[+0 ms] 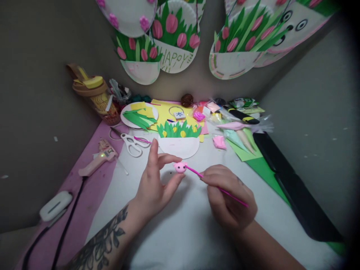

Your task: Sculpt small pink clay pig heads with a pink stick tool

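Note:
Between the thumb and a fingertip of my left hand (157, 180) is a small pink clay pig head (180, 167) with two dark eyes and little ears. My right hand (230, 195) grips a thin magenta modelling tool (232, 197) like a pen. The tool's tip meets the right side of the pig head, near one eye. A tiny dark speck lies on the white sheet (157, 240) left of the pig head. Just beyond my hands is a half paper plate (179, 147) with green paper grass and yellow flowers.
White scissors (132, 145) and a pink glue gun (98, 161) lie at the left, near a tumbler (98, 99). Pink clay (219, 142), piping bags (239, 138) and a long black object (303, 202) lie right. Paper-plate crafts (180, 60) hang on the wall.

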`<state>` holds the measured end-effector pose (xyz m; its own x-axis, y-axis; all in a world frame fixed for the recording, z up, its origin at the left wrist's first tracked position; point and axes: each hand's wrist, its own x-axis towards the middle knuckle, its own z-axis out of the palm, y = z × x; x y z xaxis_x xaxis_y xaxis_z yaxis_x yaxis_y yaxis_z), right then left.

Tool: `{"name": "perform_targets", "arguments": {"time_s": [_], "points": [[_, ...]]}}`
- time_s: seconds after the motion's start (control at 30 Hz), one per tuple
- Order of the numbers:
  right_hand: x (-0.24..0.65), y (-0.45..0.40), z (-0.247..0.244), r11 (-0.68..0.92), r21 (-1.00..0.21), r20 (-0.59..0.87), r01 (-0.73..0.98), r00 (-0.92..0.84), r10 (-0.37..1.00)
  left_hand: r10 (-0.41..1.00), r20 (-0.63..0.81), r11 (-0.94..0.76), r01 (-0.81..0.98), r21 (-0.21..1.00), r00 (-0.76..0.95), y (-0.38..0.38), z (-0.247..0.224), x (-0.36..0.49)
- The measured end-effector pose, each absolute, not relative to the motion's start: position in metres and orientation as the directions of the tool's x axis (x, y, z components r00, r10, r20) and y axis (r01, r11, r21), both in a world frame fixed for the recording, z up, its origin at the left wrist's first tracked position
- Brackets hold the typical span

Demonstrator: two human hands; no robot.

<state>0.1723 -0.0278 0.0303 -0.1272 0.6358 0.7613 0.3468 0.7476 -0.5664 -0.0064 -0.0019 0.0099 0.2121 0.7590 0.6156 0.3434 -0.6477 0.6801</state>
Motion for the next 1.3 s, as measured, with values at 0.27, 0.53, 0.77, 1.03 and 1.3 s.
{"name": "perform_targets", "arguments": {"time_s": [0.27,0.53,0.77,1.03,1.3], "points": [[0.172,-0.0282,0.0312,0.758,-0.564,0.763,0.329,-0.143,0.63,0.761,0.614,-0.645,0.338,0.685,0.207,-0.0014,0.0101,-0.0059],[0.172,-0.0285,0.0302,0.747,-0.57,0.76,0.343,-0.124,0.638,0.77,0.604,-0.634,0.339,0.695,0.203,-0.0017,0.011,-0.0064],[0.1718,-0.029,0.0298,0.746,-0.569,0.757,0.346,-0.133,0.639,0.767,0.608,-0.638,0.342,0.69,0.206,-0.0015,0.0115,-0.0062],[0.1714,-0.0283,0.0299,0.756,-0.566,0.769,0.329,-0.12,0.628,0.769,0.607,-0.636,0.344,0.691,0.201,-0.0015,0.0116,-0.0061],[0.1725,-0.0287,0.0305,0.74,-0.584,0.76,0.333,-0.098,0.643,0.765,0.612,-0.64,0.345,0.686,0.203,-0.0013,0.0121,-0.0061]]}}
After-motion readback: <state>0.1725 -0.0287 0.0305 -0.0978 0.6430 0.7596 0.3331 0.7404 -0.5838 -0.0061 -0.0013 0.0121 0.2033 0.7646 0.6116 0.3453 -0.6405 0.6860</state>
